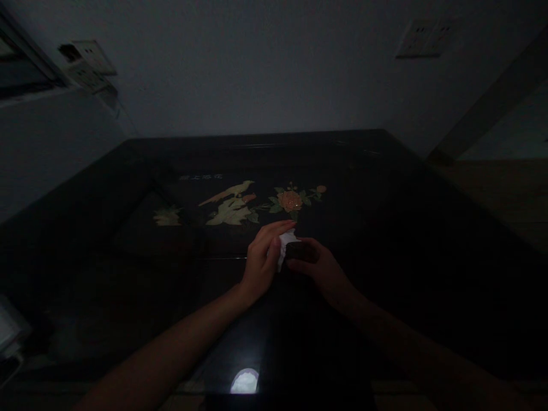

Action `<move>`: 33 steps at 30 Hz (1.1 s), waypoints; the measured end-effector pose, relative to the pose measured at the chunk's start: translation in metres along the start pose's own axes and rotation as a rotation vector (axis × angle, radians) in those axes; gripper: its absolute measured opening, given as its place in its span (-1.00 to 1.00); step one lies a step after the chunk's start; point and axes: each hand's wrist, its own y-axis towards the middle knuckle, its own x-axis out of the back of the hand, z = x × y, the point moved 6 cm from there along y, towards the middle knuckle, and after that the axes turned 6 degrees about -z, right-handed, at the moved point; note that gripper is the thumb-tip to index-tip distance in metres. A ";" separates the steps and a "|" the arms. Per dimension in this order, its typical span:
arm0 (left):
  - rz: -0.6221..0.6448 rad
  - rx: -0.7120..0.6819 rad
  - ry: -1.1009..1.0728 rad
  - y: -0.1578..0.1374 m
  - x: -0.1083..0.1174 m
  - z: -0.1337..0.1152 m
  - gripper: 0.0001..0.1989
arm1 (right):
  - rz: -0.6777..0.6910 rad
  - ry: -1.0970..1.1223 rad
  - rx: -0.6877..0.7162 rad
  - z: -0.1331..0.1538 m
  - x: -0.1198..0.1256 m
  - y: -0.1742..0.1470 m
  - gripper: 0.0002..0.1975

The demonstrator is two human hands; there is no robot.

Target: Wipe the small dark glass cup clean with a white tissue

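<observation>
My left hand is curled over a crumpled white tissue, thumb on one side and fingers on the other. Against the tissue's right side sits a small dark block-like object, too dim for me to name its kind. My right hand grips that object from the right, with thumb and fingers around its end. Both hands are close together above the dark glossy table, near its middle.
Bird-and-flower decoration in relief or inlay lies beyond my hands. Wall sockets are at the upper right, and more sockets at the upper left. A white object is at the left edge. The room is dim.
</observation>
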 end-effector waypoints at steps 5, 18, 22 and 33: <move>-0.056 0.315 -0.265 -0.001 -0.001 0.020 -0.57 | 0.020 -0.001 -0.012 0.000 0.001 0.001 -0.48; -0.122 0.926 -0.888 -0.008 -0.026 0.043 -0.63 | 0.041 0.078 -0.058 -0.004 0.002 0.003 -0.44; -0.056 0.988 -0.987 -0.007 -0.032 0.046 -0.63 | 0.039 0.105 -0.069 -0.006 0.002 0.006 -0.45; -0.134 0.763 -0.710 -0.008 -0.020 0.045 -0.60 | 0.044 0.090 -0.061 -0.006 0.003 0.003 -0.47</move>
